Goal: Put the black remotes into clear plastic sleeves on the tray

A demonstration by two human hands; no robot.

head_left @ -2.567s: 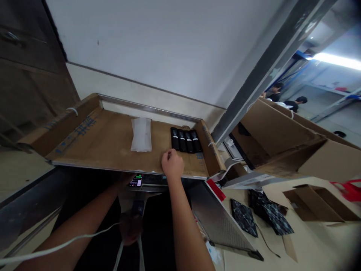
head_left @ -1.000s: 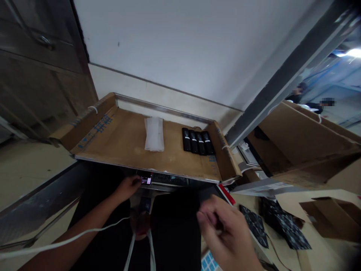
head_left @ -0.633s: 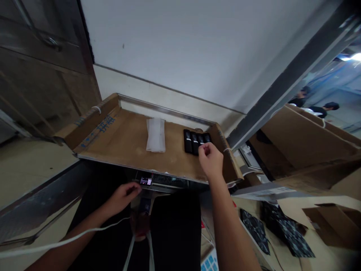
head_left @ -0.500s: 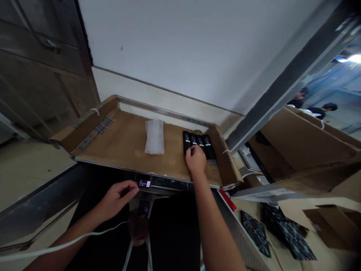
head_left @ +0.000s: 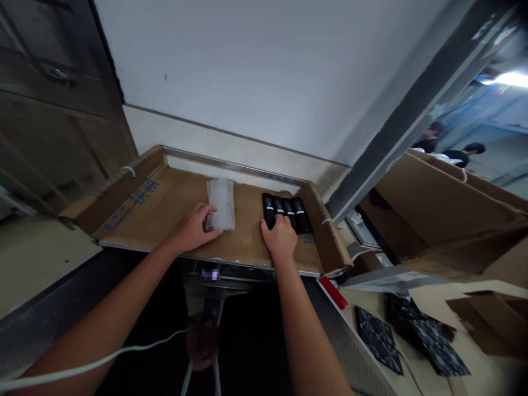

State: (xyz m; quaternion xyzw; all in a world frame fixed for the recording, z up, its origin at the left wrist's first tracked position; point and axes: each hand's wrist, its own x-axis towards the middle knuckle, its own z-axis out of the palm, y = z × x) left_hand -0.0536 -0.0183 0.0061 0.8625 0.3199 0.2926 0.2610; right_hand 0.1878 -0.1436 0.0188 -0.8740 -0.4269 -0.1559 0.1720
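My left hand point(head_left: 198, 226) is at the lower left edge of a stack of thin, whitish translucent sleeves point(head_left: 223, 202). Its thumb and forefinger are apart, with the fingertips against the stack. Several slim black packets point(head_left: 300, 212) with small white labels lie side by side at the right. Over their near ends rests my right hand point(head_left: 280, 237), its fingers curled and the thumb by the leftmost packet, apparently gripping it. That hand hides the packets' lower ends. Both groups lie on a cardboard-lined tray point(head_left: 173, 192).
Raised cardboard sides point(head_left: 325, 231) bound the tray, and a white wall point(head_left: 231, 82) stands behind it. Patterned dark packages point(head_left: 429, 335) and a large carton point(head_left: 454, 220) are at the right. A white cord point(head_left: 136, 349) crosses my left forearm. Two people are in the background.
My left hand has moved up and forward from my lap to the whitish sleeves, its fingers spreading. My right hand stays at the black packets, its thumb now farther out to the left.
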